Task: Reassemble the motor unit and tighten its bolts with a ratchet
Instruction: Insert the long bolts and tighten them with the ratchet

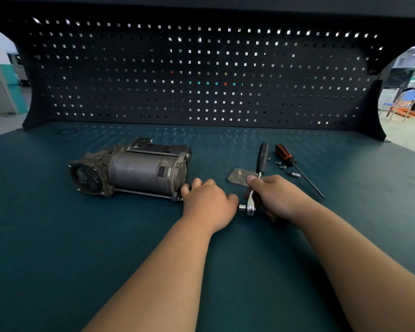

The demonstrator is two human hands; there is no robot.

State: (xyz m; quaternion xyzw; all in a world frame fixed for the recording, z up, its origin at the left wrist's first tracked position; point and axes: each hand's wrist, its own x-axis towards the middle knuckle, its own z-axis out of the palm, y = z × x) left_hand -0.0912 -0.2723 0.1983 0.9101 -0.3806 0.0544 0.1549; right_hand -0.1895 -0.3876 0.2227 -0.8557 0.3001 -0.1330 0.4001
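Observation:
The grey motor unit (132, 171) lies on its side on the dark green bench (58, 236), left of centre. My left hand (207, 201) rests against the motor's right end, its fingers curled at the end cap; what they hold is hidden. My right hand (273, 196) grips the ratchet (255, 188) by its metal shaft. The ratchet's black handle points away from me and its socket head sits low, close to my left thumb. A flat metal cover plate (237, 176) lies just behind my right hand.
A red-and-black screwdriver (295, 167) lies at the right, tip toward me. Several loose bolts (282, 167) and a small socket (295, 174) lie between it and the ratchet. A dark pegboard (201, 75) closes the back of the bench.

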